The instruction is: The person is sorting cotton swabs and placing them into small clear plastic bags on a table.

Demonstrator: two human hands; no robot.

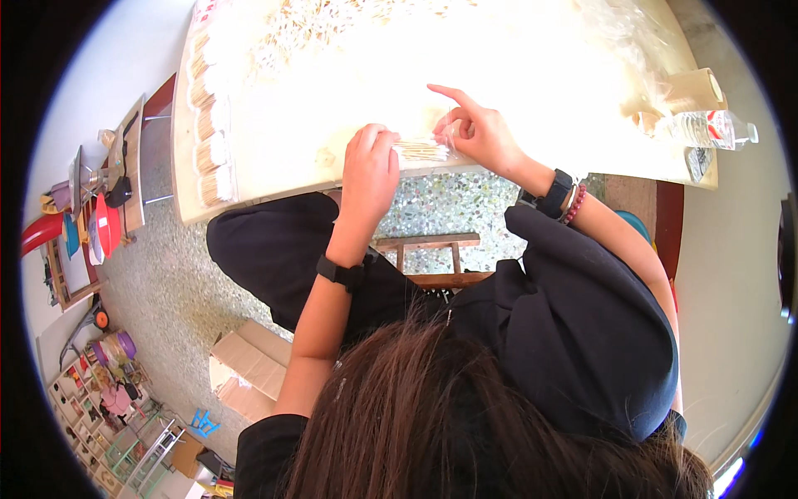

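A small bundle of cotton swabs [422, 150] lies at the near edge of the table, in what looks like a clear plastic bag. My left hand [371, 166] is closed at the bundle's left end, its fingertips over the swab heads. At the other end, my right hand [492, 143] pinches the thin clear plastic between thumb and fingers, while its index finger stretches out to the left. Glare washes out the tabletop around both hands, so the bag's outline is hard to make out.
Several packed bundles of swabs [204, 125] line the table's left edge. Loose swabs [307, 25] are scattered at the far side. On the right are a clear bottle [702, 129], a tan roll [694, 87] and crumpled plastic. A cardboard box [253, 362] sits on the floor.
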